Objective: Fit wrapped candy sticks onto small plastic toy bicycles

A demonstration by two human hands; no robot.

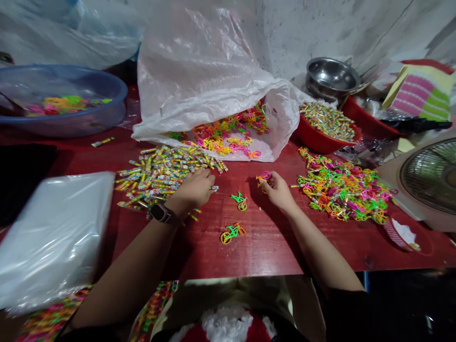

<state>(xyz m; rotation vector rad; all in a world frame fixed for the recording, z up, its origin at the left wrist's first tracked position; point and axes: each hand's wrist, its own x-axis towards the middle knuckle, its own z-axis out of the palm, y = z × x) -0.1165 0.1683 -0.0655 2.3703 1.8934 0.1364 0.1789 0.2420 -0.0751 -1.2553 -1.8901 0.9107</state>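
Note:
My left hand (195,189), with a dark watch on its wrist, is at the right side of a pile of small printed, wrapped candy rolls (156,173). Its fingers are curled, and the end of one roll pokes out by the fingertips; the palm side is hidden. My right hand (280,191) pinches a small pink and orange plastic toy bicycle (263,177) just above the red table (274,251). Between the hands and nearer to me lie two more toy bicycles, one green and pink (240,200), the other green, yellow and orange (232,232).
Behind the hands, an open plastic bag (213,71) spills colourful toys. At right are a mixed heap (345,190), a red bowl of rolls (329,137), a small basket (399,232) and a fan (434,175). Clear plastic bags (60,223) and a blue basin (64,124) are at left.

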